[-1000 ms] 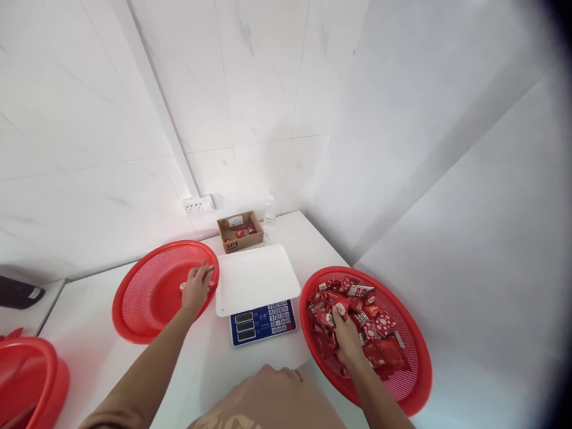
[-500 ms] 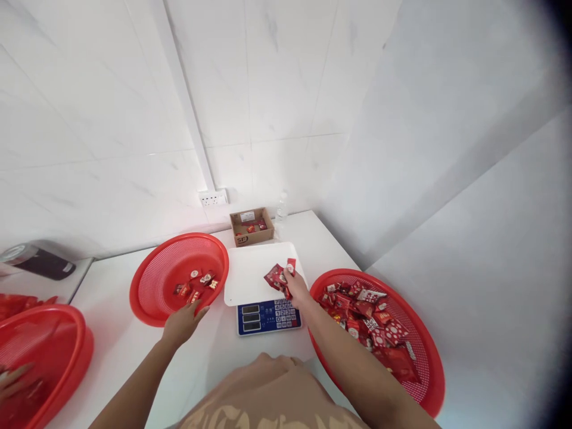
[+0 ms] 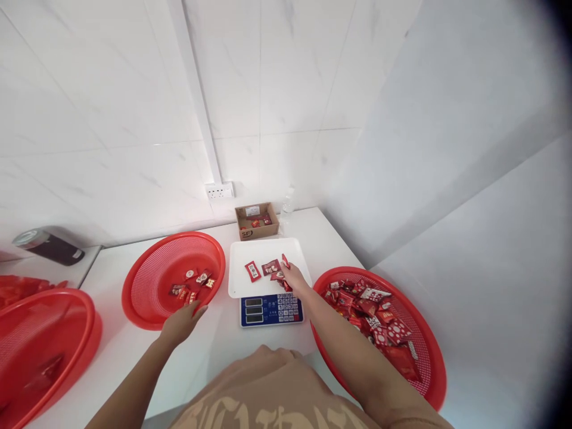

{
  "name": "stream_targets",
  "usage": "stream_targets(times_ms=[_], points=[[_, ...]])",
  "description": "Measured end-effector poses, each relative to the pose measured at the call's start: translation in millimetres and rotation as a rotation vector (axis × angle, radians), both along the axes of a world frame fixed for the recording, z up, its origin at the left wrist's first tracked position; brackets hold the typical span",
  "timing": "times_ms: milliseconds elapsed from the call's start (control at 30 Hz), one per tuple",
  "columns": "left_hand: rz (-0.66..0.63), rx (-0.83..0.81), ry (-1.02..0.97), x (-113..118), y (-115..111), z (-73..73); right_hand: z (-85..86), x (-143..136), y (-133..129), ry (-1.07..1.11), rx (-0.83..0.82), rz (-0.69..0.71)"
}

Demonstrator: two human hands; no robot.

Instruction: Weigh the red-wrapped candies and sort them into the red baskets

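White tray (image 3: 243, 250), right hand (image 3: 295, 280) within edge, narrow gap to left basket (image 3: 147, 274)

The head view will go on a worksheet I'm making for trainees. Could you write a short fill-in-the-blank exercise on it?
1. The right hand holds red packets over the white tray of a ____.
2. The left hand is by the rim of a basket coloured ____.
3. The panel with number keys is mostly ____.
4. The cardboard box is marked with the letters ____.

Missing words: scale; red; blue; SF.
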State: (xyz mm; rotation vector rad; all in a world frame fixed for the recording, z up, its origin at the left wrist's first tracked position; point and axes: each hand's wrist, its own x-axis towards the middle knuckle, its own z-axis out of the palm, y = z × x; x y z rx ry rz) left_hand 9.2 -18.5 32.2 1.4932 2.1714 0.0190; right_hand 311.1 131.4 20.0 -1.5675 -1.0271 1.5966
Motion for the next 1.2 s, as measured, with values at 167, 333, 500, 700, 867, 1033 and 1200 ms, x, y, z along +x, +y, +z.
stream_targets(times_ms=[167,333,500,700,867,1033,1200], points=[[-0.011,-0.008,-0.029,9.2,5.3,7.0,-2.2,-0.9,2.8,-0.076,0.072,0.046],[-0.039,0.016,-0.034,10.8,6.9,5.7,-3.2,0.4,0.1,-0.114,0.096,0.124],[-0.038,-0.005,-0.027,10.9,7.2,6.4,-1.4,0.3,-1.9,-0.091,0.110,0.188],[-0.059,0.045,-0.014,8.7,6.3,0.0,-5.3,2.1,4.7,-0.010,-0.013,0.003],[-0.062,0.255,0.067,6.7,11.5,-10.7,-10.6,0.8,7.1,0.037,0.003,-0.036],[-0.196,0.519,0.115,28.0,26.4,-16.5,-15.1,-5.3,-0.9,0.041,0.100,0.035],[-0.488,0.510,0.023,83.3,47.5,-19.6,-18.9,-1.5,-6.3,-0.214,0.453,0.186]])
